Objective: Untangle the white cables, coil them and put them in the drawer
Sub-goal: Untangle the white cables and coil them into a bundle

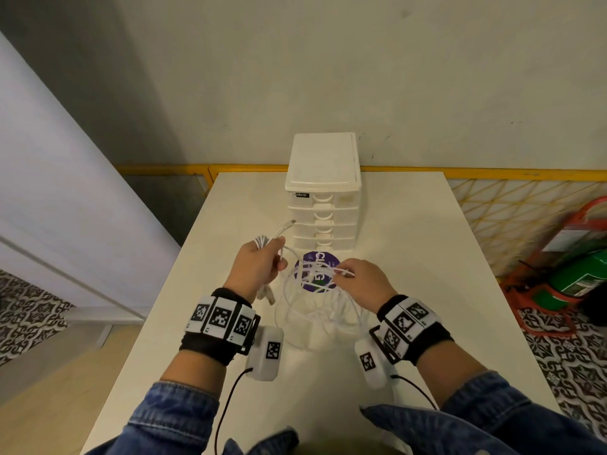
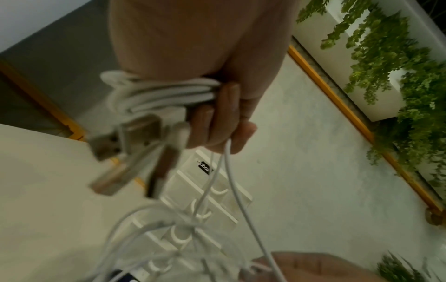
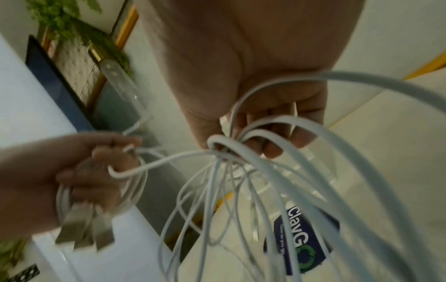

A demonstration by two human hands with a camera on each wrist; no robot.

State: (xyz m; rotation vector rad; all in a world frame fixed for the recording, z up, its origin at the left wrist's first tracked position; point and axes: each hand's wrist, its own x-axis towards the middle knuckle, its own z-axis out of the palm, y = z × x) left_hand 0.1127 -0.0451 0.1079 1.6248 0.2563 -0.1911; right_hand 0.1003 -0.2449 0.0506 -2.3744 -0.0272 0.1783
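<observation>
Several white cables (image 1: 315,300) hang in tangled loops between my two hands above the white table (image 1: 427,274). My left hand (image 1: 259,267) grips a folded bundle of cable (image 2: 164,93) with USB plugs (image 2: 108,147) dangling below its fingers (image 2: 217,122). My right hand (image 1: 358,277) pinches several cable loops (image 3: 241,145) gathered at its fingertips. The left hand (image 3: 79,171) shows in the right wrist view, plugs (image 3: 84,234) hanging under it. A white drawer unit (image 1: 323,192) stands behind the hands, all its drawers shut.
A round purple sticker (image 1: 317,272) lies on the table under the cables. A yellow mesh fence (image 1: 509,211) runs behind and right of the table. A green cylinder on a red stand (image 1: 574,277) sits on the floor at right. Green plants (image 2: 398,76) hang nearby.
</observation>
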